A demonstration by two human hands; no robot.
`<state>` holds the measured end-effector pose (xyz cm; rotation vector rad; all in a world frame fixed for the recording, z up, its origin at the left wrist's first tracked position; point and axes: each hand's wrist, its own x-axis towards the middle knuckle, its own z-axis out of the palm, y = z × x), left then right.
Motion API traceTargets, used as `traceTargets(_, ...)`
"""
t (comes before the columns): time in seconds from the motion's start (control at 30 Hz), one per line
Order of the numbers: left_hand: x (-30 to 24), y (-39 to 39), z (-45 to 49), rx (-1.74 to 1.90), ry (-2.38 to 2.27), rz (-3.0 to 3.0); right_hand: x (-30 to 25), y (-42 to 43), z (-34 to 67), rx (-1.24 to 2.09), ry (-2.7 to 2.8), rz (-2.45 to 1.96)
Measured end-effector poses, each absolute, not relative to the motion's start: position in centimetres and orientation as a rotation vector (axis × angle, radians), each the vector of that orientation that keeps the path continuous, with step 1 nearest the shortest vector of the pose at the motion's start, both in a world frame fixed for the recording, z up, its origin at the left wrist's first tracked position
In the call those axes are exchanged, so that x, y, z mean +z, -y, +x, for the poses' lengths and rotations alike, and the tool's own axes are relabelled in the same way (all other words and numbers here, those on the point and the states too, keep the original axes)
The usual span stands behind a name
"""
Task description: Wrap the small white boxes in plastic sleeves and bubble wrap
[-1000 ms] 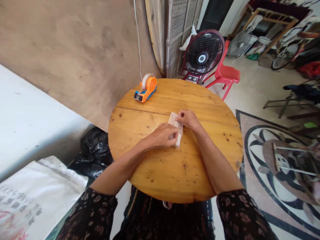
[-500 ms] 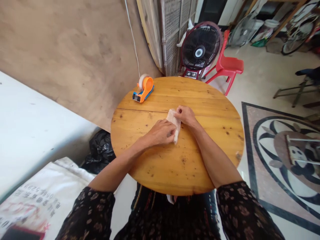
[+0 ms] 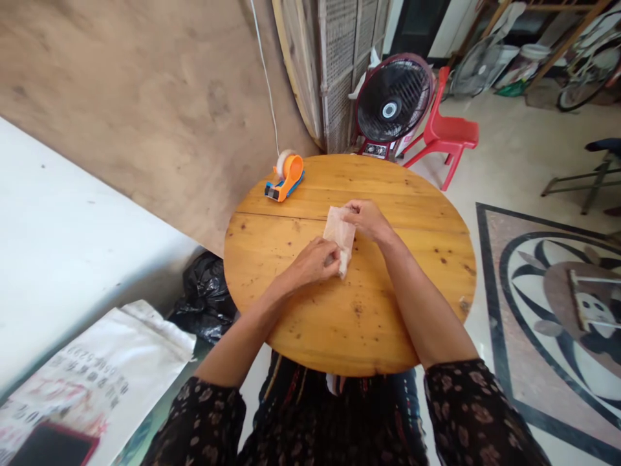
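Head view, person seated at round wooden table (image 3: 388,323); both forearms extended over the top. Small pale packet (image 3: 338,232) sits near the table's middle, lower end on or just above the wood, upper end lifted; whether it is paper or thin plastic cannot be told. Left hand (image 3: 314,262) curled, fingers pinched on the packet's lower edge, knuckles up; right hand (image 3: 369,220) closed on the packet's upper right corner, thumb and fingers together. Orange tape dispenser (image 3: 286,177) on the far left rim of the table, well apart from both hands; nothing touches it. Beyond the table: black fan (image 3: 392,107) upright on the floor; red chair (image 3: 449,134) just beside it. Left of the table, on the floor: black bag (image 3: 206,298); printed white sack (image 3: 97,369) nearer the person.
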<state>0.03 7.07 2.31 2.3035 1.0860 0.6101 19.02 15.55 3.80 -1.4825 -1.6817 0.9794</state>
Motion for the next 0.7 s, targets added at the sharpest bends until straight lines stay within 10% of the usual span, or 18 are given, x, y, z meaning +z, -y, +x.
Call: traceTargets(0.7,0.9,-5.1,0.0,0.888,-1.336,2.192,7.1,-10.1,17.4,0.926,1.842,-1.434)
